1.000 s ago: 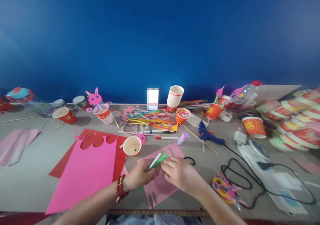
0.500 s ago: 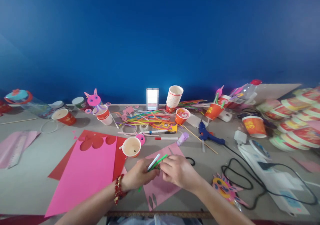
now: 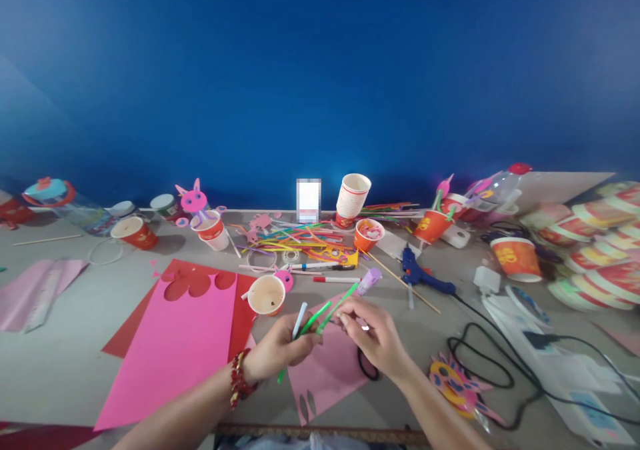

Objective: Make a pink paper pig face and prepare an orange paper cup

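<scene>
My left hand [image 3: 287, 347] is closed around a small bundle: a white stick [image 3: 300, 320] and thin green strips [image 3: 317, 319], whose lower end pokes out below the fist. One green strip slants up to the right, past my right fingertips. My right hand [image 3: 373, 337] is curled with thumb and fingers close to that strip; whether they touch it is unclear. Scissors with a black handle loop [image 3: 369, 369] hang in my right palm, mostly hidden by the fingers. Under both hands lies a light pink sheet [image 3: 327, 377] with leaf-shaped holes.
Left of my hands are a bright pink sheet [image 3: 175, 350] and a paper cup [image 3: 267, 295]. Behind lie coloured strips [image 3: 300, 240] and a purple bottle [image 3: 369, 281]. To the right are a blue glue gun [image 3: 425, 277], its black cord, a pink-yellow cutout [image 3: 455, 383] and a white power strip [image 3: 570, 383].
My right hand has moved apart from my left and turned, and a green strip now shows between them. The scissors' black loop has swung from right of my hand to below it.
</scene>
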A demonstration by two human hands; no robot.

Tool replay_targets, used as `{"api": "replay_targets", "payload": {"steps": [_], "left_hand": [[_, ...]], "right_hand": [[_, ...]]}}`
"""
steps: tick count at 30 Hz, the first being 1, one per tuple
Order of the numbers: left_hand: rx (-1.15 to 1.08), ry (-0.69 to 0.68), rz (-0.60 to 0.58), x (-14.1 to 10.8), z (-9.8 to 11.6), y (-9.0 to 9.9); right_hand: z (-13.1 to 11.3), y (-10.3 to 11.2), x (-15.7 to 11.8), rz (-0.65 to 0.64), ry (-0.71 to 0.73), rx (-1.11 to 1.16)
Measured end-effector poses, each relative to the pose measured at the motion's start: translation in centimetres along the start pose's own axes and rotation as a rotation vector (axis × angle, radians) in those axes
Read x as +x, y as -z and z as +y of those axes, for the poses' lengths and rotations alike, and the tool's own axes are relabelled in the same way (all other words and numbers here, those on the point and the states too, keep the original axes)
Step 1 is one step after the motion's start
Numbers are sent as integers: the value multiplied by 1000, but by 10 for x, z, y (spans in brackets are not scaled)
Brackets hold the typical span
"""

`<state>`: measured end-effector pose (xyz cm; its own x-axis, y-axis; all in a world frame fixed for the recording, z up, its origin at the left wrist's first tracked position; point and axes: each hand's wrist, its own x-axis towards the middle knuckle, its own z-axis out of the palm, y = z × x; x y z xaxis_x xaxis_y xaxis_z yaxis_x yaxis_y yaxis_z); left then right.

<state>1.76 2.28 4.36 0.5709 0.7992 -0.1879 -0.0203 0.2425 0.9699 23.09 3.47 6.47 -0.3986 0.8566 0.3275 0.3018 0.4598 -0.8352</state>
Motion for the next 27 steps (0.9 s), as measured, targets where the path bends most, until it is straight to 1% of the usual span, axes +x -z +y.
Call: {"api": "replay_targets", "payload": {"steps": [3,7,10,15,18,21,23,25,27], "left_hand": [[-141,-29,9,3,-7,1],[-222,-66,71,7,-13,2],[-237,-70,131,8,-15,-1],[-220,-111,212,8,-15,-7],[-108,-176,279,7,-15,-9],[89,-261,387,6,-15,-9],[141,-276,428,5,-17,-10],[121,-245,420,4,-18,-11],[76,-212,392,4,-18,-11]], "right_hand": [[-2,4,-7,-33,33,35],[-3,-1,-17,-145,-44,-26],[-6,-13,-19,-231,-87,-43],[-12,-40,-19,-286,-109,-8],[-15,-53,-18,-257,-155,7],[-17,-62,-19,-181,-227,15],[-17,-66,-20,-133,-241,-19],[-15,-68,-21,-96,-229,-65],[-13,-69,-21,-89,-221,-56]]}}
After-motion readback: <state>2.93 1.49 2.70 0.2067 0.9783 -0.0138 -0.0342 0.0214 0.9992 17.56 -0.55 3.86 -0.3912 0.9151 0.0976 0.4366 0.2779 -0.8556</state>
